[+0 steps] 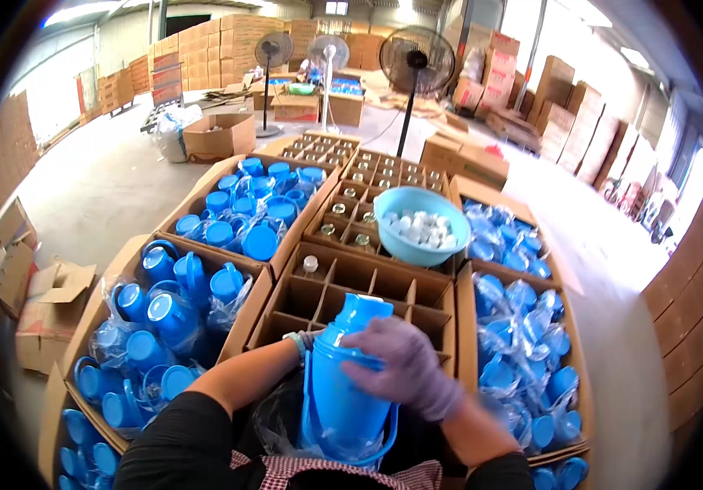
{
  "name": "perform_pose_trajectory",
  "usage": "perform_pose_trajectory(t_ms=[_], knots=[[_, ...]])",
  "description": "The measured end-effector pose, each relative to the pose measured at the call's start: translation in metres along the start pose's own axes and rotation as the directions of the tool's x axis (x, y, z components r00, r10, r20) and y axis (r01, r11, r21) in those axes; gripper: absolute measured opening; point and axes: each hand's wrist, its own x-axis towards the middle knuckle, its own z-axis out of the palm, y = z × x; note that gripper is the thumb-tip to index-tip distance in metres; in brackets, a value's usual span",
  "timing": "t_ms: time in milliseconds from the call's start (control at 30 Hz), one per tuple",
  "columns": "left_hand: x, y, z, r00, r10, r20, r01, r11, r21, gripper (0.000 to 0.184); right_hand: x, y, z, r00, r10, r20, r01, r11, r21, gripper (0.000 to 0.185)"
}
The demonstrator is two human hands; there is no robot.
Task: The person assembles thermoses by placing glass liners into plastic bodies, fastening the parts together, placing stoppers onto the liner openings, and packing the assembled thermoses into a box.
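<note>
for steadiness, seemingly, the cylindrical blue plastic flask (343,400) is flanked by the gloved left hand (308,337) and gloved right hand (404,365). neither grip's closure can be told.

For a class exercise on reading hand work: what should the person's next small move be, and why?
Perhaps a slight twist of the right hand near the blue flask's shoulder, with the left hand steadying. The right glove lies across the upper body, just below the narrower neck; the left hand, mostly hidden, is behind the flask.

Mauve gloves (429,384) cover the hands (396,358), black sleeves (173,445) the arms (258,371).
</note>
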Motion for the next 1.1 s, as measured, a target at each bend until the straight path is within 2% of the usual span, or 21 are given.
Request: perform_pose_trajectory(t_ms=[67,167,200,267,333,400,467,500,533,600,633,667,700,733,767,800,867,900,1000,1067,1100], knots=[[0.004,0.008,0.03,1.0,-0.001,0.029,0.0,1.0,0.022,0.066,0.03,-0.017,-0.064,0.934,-0.353,-0.054,0.329,0.909,-0.257,0.052],[0.004,0.01,0.048,0.997,0.05,0.06,-0.059,0.986,0.158,0.062,0.056,-0.043,-0.084,0.865,-0.383,0.323,0.273,0.901,0.337,0.054],[0.009,-0.001,0.027,0.984,0.155,0.089,-0.176,0.928,0.328,0.058,0.06,-0.062,-0.089,0.748,-0.412,0.52,0.193,0.885,0.423,0.056],[0.012,-0.038,-0.018,0.888,0.436,0.144,-0.428,0.674,0.602,0.053,0.058,-0.113,-0.072,0.716,-0.396,0.575,0.309,0.918,0.248,0.044],[-0.023,-0.053,0.004,0.919,0.377,0.118,-0.379,0.756,0.534,0.062,0.044,-0.154,-0.055,0.716,-0.292,0.634,0.297,0.949,0.101,0.034],[-0.095,-0.027,0.08,0.975,0.222,-0.015,-0.196,0.889,0.415,0.075,0.023,-0.174,-0.05,0.846,-0.275,0.457,0.279,0.958,0.059,0.022],[-0.11,-0.042,0.054,0.996,0.09,0.023,-0.09,0.995,0.03,0.081,0.008,-0.179,-0.056,0.939,-0.153,0.308,0.16,0.987,0.005,0.023],[-0.136,-0.043,0.089,0.986,0.168,0.008,-0.168,0.979,0.116,0.088,0.001,-0.152,-0.057,0.982,-0.016,0.189,0.034,0.995,-0.089,0.025],[-0.147,-0.062,0.101,0.941,0.087,-0.327,-0.016,0.977,0.212,0.081,-0.005,-0.126,-0.059,0.991,0.121,0.064,-0.111,0.982,-0.15,0.029],[-0.147,-0.118,0.141,0.849,0.515,-0.123,-0.276,0.628,0.728,0.083,-0.044,0.01,-0.071,0.917,0.259,0.305,-0.018,0.788,-0.615,0.039],[-0.147,-0.146,0.16,0.729,0.684,-0.01,-0.315,0.349,0.882,0.097,-0.045,-0.019,-0.065,0.916,0.343,0.207,-0.185,0.821,-0.54,0.042],[-0.142,-0.15,0.151,0.813,0.556,-0.174,-0.244,0.597,0.764,0.104,-0.046,-0.049,-0.058,0.9,0.422,0.107,-0.339,0.834,-0.437,0.045],[-0.148,-0.131,0.143,0.821,0.556,-0.126,-0.254,0.555,0.792,0.106,-0.035,-0.088,-0.059,0.874,0.486,0.004,-0.458,0.828,-0.322,0.049],[-0.16,-0.108,0.135,0.837,0.54,-0.083,-0.256,0.521,0.814,0.108,-0.025,-0.142,-0.07,0.939,0.32,0.126,-0.263,0.904,-0.336,0.054],[-0.169,-0.085,0.129,0.915,0.394,-0.085,-0.257,0.733,0.629,0.107,-0.017,-0.184,-0.078,0.955,0.156,0.252,-0.071,0.946,-0.318,0.059],[-0.177,-0.061,0.126,0.937,0.336,0.098,-0.346,0.85,0.396,0.107,-0.009,-0.194,-0.078,0.946,-0.043,0.321,0.13,0.959,-0.254,0.059],[-0.175,-0.046,0.106,0.917,0.238,0.321,-0.341,0.886,0.314,0.104,0.003,-0.206,-0.073,0.803,-0.428,0.415,0.501,0.862,-0.082,0.059],[-0.173,-0.044,0.104,0.924,0.203,0.325,-0.322,0.869,0.375,0.106,-0.003,-0.209,-0.068,0.808,-0.355,0.469,0.43,0.901,-0.059,0.051],[-0.173,-0.062,0.146,0.932,0.238,-0.273,-0.098,0.891,0.443,0.111,-0.025,-0.127,-0.061,0.991,0.098,0.092,-0.079,0.977,-0.196,0.039],[-0.139,-0.135,0.18,0.552,0.828,-0.097,-0.332,0.325,0.886,0.112,-0.044,-0.027,-0.066,0.903,0.428,0.033,-0.41,0.883,-0.228,0.037],[-0.134,-0.132,0.163,0.659,0.642,-0.392,0.015,0.51,0.86,0.109,-0.032,-0.064,-0.067,0.907,0.405,0.119,-0.305,0.823,-0.479,0.048]])
